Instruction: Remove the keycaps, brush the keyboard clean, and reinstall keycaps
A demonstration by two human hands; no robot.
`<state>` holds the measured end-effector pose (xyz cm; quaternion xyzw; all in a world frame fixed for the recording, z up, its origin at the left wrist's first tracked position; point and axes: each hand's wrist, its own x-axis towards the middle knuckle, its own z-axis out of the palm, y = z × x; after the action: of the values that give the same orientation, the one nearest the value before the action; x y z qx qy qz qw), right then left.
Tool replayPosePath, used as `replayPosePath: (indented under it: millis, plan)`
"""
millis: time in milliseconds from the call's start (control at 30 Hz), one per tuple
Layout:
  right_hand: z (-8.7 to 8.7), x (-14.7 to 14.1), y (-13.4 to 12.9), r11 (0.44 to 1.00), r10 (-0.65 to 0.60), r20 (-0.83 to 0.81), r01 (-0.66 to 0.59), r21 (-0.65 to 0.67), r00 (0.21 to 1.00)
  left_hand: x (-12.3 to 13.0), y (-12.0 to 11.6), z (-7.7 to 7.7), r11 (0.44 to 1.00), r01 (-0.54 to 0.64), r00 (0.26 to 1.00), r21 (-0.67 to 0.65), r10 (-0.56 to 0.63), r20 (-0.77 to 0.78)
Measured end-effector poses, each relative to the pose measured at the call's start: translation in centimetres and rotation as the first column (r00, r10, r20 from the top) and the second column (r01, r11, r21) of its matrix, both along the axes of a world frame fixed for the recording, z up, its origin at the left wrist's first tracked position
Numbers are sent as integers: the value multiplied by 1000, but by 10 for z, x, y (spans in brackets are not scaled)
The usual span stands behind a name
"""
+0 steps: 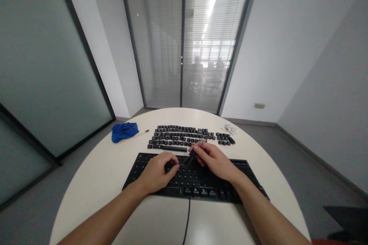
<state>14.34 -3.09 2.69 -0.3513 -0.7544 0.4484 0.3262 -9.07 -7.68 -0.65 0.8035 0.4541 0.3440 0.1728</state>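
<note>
A: Biggest first?
B: Round white table [100, 183]. On it, right before the person, the black keyboard [198, 178]; mostly bare stems, a run of seated caps [199, 191] along the near edge. Cable [187, 218] runs off that edge.

A: Hands?
B: Both over the keyboard. Left hand [159, 172], left of middle: thumb and forefinger nearly together, narrow gap. Can't tell if something small is pinched there. Right hand [213, 159]: fingers closed round a wire tool.

A: Smaller stuff?
B: Blue cloth [125, 132] far left, thin brush [133, 136] just beside it. White crumpled tissue [229, 128] far right. Wire tool [192, 154]: dark grip, wire end slanting down-left, close to the left fingertips. Smallest: loose keycaps [175, 136], laid out in rows beyond the keyboard, one long bar [174, 148] nearest it.

A: Step?
B: My read: keycap work with the wire tool, one cap at a time. Whether a cap sits in the wires, too small to tell. Pulling or fitting, can't say from this.

A: Next move calls for?
B: Judgement only: firm right grip, wires squared to a single cap, left fingers steadying or clearing the cap without snagging the wire.
</note>
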Motion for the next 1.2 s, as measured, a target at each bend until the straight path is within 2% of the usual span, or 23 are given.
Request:
replayPosePath:
  millis: [100,200,367,567,700,800,1033,1200]
  plan:
    - [2,5,2,999,24,104,-27,23,994,-1,-4,4,992,123,991,-3,-123,-55]
    - [1,5,0,994,96,174,-103,31,980,-2,-6,5,982,190,977,-13,-190,-93]
    - [2,-4,-10,980,129,287,-166,107,949,-1,-4,3,976,217,972,-18,-217,-85]
    - [13,-10,-24,945,197,385,-279,171,902,-2,-3,3,978,204,975,-46,-207,-82]
    - [15,-16,-31,912,256,386,-353,207,886,-2,-2,4,978,198,977,-56,-202,-68]
    - [14,-16,-31,912,268,380,-360,196,885,-1,-4,5,971,235,969,-39,-238,-71]
    - [9,1,-14,939,315,297,-341,38,901,1,-9,10,935,356,926,-6,-353,-135]
    - [13,10,-12,919,348,295,-387,82,890,2,-9,10,922,386,911,-18,-384,-151]
